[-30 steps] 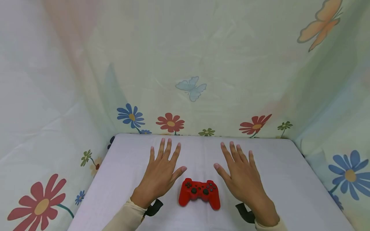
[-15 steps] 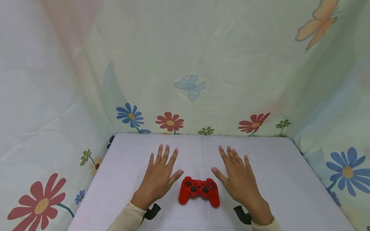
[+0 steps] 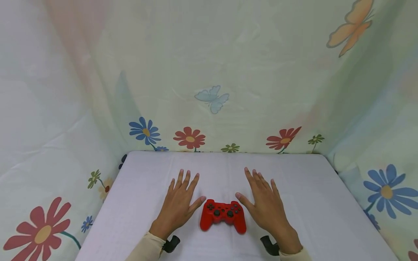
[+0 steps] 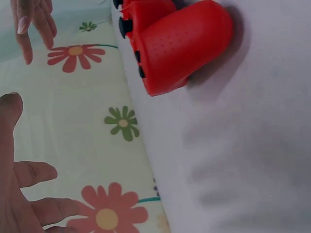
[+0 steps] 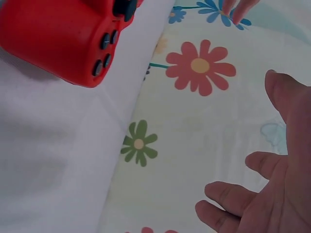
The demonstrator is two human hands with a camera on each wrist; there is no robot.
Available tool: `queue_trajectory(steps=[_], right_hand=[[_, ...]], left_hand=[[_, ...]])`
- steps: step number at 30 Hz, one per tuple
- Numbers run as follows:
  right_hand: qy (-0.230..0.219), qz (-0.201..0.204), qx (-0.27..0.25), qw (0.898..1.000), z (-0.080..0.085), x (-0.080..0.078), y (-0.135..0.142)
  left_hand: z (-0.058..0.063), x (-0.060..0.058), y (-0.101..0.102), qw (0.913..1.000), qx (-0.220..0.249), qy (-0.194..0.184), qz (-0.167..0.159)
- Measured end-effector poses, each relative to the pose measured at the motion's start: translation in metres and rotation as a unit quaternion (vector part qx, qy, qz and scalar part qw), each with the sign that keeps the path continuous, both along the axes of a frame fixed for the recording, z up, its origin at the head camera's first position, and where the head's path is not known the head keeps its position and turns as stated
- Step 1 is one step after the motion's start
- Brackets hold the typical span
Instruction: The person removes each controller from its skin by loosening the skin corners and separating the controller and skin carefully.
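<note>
A red game controller (image 3: 223, 215) with black sticks and buttons lies on the white-covered table between two hands. To its left is my left hand (image 3: 179, 204), palm down, fingers spread and straight, thumb pointing toward the controller without touching it. On the other side my right hand (image 3: 266, 206) is held the same way, also apart from the controller. One grip of the controller (image 4: 187, 43) shows large in the left wrist view, with shadows of fingers on the cloth. The right wrist view shows the controller's button side (image 5: 58, 39) and the right hand's spread fingers (image 5: 228, 196).
The white table (image 3: 313, 195) ends at a far edge against a hanging curtain (image 3: 261, 72) printed with flowers and butterflies. Curtain also stands along the left and right sides. A black strap piece (image 3: 171, 244) sits at the left wrist, another (image 3: 270, 245) at the right.
Both hands have drawn back slightly toward the near edge and closer to the controller. Their fingers remain spread. The controller stays on the table; the head view has shifted slightly.
</note>
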State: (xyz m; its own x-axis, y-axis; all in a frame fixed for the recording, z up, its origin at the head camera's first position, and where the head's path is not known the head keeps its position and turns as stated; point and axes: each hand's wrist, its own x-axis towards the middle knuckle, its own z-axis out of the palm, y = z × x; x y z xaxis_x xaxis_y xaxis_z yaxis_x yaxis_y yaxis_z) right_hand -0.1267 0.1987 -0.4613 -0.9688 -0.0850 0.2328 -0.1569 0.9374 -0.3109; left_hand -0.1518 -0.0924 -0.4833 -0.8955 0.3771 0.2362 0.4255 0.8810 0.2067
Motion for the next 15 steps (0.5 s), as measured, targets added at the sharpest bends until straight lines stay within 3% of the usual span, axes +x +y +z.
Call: queue_trajectory(steps=[15], right_hand=[[-0.001,-0.002,-0.030,1.000,-0.020,0.001,0.000]], left_hand=[[-0.027,0.000,0.001,0.9994,0.030,-0.013,-0.011]])
